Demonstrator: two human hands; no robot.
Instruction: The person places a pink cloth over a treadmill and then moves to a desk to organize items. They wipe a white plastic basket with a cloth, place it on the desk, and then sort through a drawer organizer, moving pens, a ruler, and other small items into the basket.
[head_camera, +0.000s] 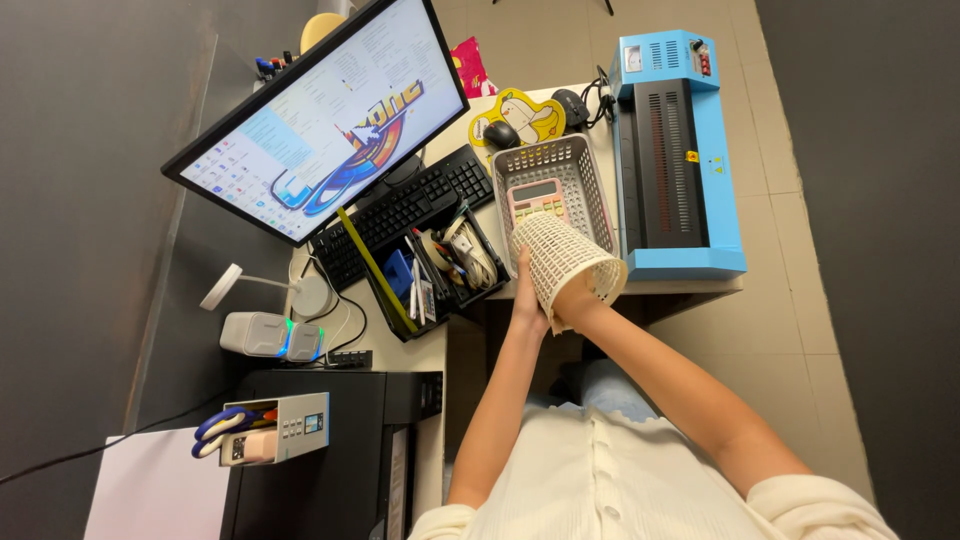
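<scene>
White mesh pen cup (560, 260) lies tilted, its open mouth swallowing the right hand (578, 298), whose fingers are hidden, so its grip cannot be told. Left hand (527, 300) clasps the cup's side from outside; a grey basket (598, 195) holding a pink calculator (536, 200) sits just beyond both hands.

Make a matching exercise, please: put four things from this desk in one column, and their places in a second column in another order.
Things:
1. white mesh cup
2. pink calculator
3. blue laminating machine
4. black keyboard

Places:
A. inside the grey plastic basket
B. below the computer monitor
C. held by the left hand, over the right hand
D. at the desk's right end

Pairs: 1-C, 2-A, 3-D, 4-B
</scene>
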